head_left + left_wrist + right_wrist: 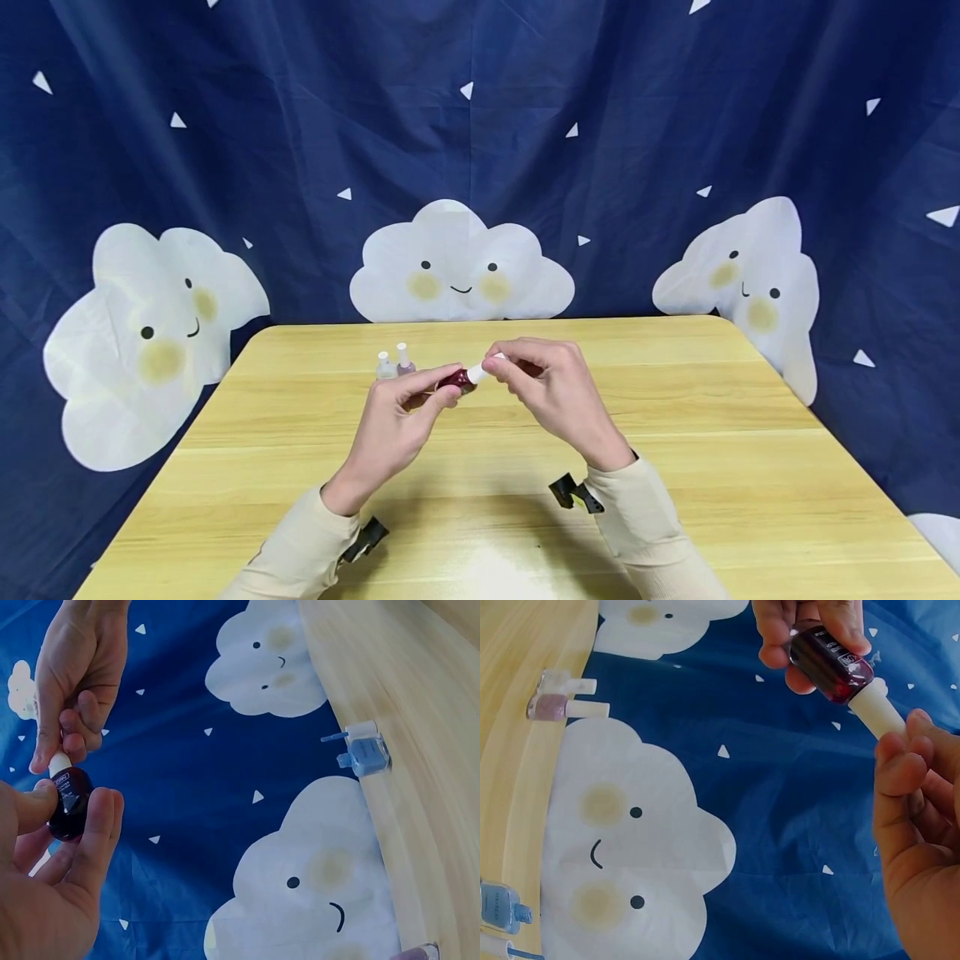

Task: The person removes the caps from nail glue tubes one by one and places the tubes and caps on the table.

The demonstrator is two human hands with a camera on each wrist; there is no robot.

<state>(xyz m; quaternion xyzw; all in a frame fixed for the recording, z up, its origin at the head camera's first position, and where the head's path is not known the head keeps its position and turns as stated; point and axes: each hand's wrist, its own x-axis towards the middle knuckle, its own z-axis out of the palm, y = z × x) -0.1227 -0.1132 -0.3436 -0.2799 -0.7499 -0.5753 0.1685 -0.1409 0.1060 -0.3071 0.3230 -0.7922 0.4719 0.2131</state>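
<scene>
Between finger and thumb, my left hand grips a dark red nail polish bottle, held tilted above the table. My right hand pinches the end of its white cap. No gap shows between cap and bottle. Beyond the left hand stand a clear nail polish bottle and a pale purple nail polish bottle, both with white caps on. In the left wrist view, a blue nail polish bottle stands uncapped on the table, its white brush cap lying beside it; the head view does not show them.
The wooden table has rounded far corners. Behind it hangs a dark blue curtain printed with white clouds and triangles. Black wrist mounts are strapped to both pale sleeves.
</scene>
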